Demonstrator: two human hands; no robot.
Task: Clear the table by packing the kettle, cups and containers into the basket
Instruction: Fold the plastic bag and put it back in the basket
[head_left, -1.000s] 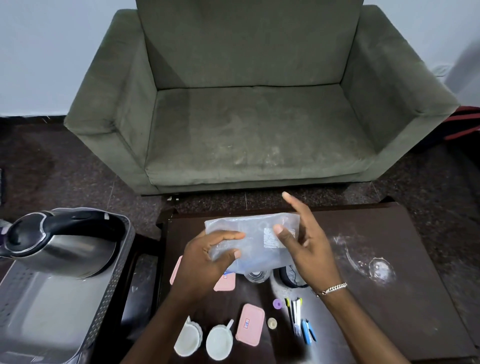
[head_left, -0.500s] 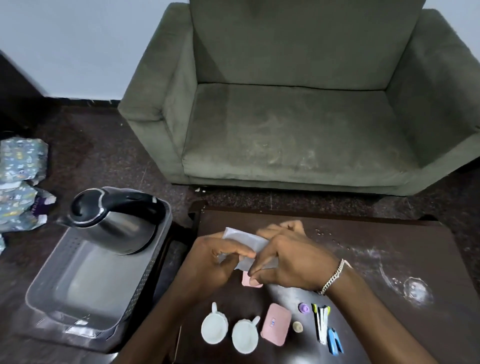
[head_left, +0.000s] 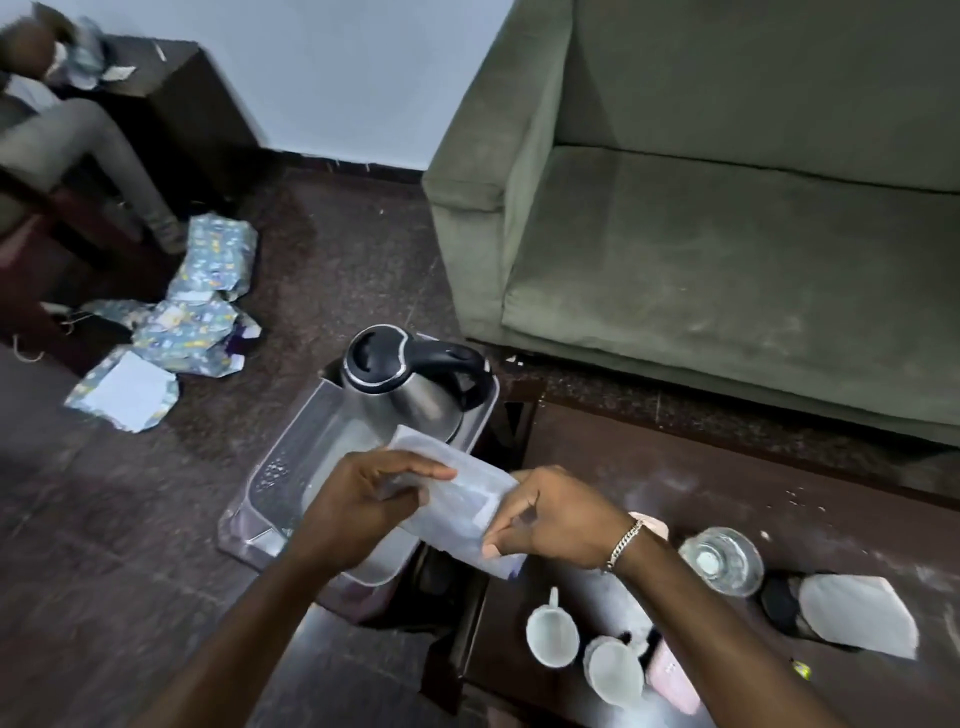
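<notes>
Head view: both hands, left (head_left: 363, 506) and right (head_left: 553, 519), pinch the plastic pouch (head_left: 457, 501) over the basket (head_left: 291, 467), apparently ready to drop it beside the kettle (head_left: 410, 384).

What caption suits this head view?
Both hands, left and right, hold a plastic container above the basket.

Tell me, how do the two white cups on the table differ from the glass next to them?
The white cups are opaque, while the glass is clear, so its base shows through. Each cup has a handle; the glass shows none. The cups stand nearest the camera, almost touching each other, while the glass stands apart, farther back and to the right. All three stand upright on the dark table, not yet packed in the basket.
</notes>
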